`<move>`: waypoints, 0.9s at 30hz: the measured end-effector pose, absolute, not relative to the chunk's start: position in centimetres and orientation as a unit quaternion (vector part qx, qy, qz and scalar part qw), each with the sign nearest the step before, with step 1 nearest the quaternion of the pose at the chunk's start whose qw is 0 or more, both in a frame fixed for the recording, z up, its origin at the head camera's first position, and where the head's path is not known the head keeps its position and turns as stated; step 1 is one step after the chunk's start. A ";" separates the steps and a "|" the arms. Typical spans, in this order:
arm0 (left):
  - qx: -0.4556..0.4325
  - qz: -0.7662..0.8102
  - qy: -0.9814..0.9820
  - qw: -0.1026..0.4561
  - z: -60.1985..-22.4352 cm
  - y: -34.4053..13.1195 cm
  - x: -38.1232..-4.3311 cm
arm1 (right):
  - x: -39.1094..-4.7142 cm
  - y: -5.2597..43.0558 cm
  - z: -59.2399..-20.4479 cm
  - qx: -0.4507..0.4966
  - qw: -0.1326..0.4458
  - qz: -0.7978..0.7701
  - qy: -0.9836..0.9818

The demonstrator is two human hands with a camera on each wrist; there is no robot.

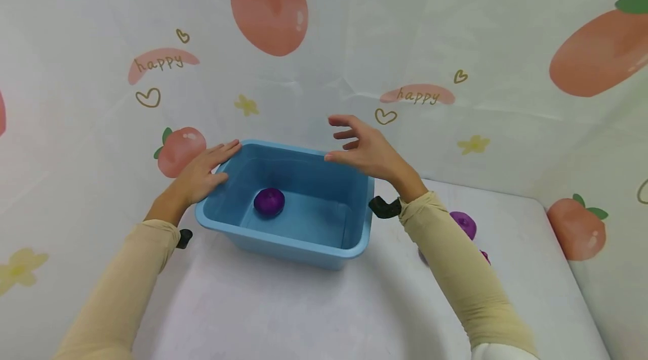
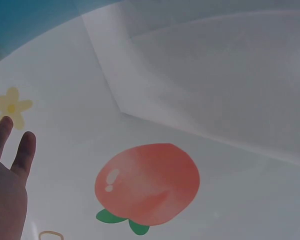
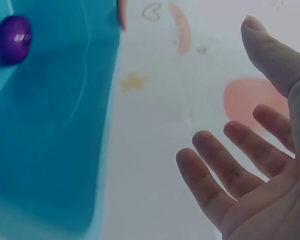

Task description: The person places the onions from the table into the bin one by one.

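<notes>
A blue plastic basin [image 1: 304,247] stands on the white-covered table, with one round, shiny purple object [image 1: 269,202] on its floor, left of the middle. That object looks like a purple onion. At the basin's left rim my left hand [image 1: 202,174] rests with its fingers extended along the back corner. My right hand [image 1: 372,149] is raised over the back right rim, thumb and fingers spread apart, nothing between them. In the right wrist view, the palm and fingers [image 3: 205,170] show bare beside the basin wall [image 3: 55,125].
More purple things lie on the table to the right, partly hidden by my right sleeve [image 1: 466,275]; one is a rounded purple piece [image 1: 464,225]. Behind the table hangs a white cloth [image 1: 344,67] printed with fruit, hearts and flowers. The table's right edge [image 1: 577,281] slopes away.
</notes>
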State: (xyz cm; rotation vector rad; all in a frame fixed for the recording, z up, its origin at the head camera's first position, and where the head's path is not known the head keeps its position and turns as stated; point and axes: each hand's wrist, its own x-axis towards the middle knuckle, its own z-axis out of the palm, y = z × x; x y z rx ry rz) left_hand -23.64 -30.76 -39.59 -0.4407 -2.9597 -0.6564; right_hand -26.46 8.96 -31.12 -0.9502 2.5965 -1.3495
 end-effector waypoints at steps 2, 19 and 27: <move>-0.144 -0.214 -0.965 0.039 -39.6 -30.7 -23.7 | -26.3 10.6 -31.4 -0.289 0.032 -0.446 0.847; -0.152 -0.215 -0.964 0.037 -39.5 -30.9 -23.4 | -25.1 24.0 -37.1 -0.121 0.036 -0.410 0.903; -0.156 -0.223 -0.962 0.037 -39.6 -30.8 -23.6 | -24.3 27.6 -40.9 -0.071 0.059 -0.412 0.906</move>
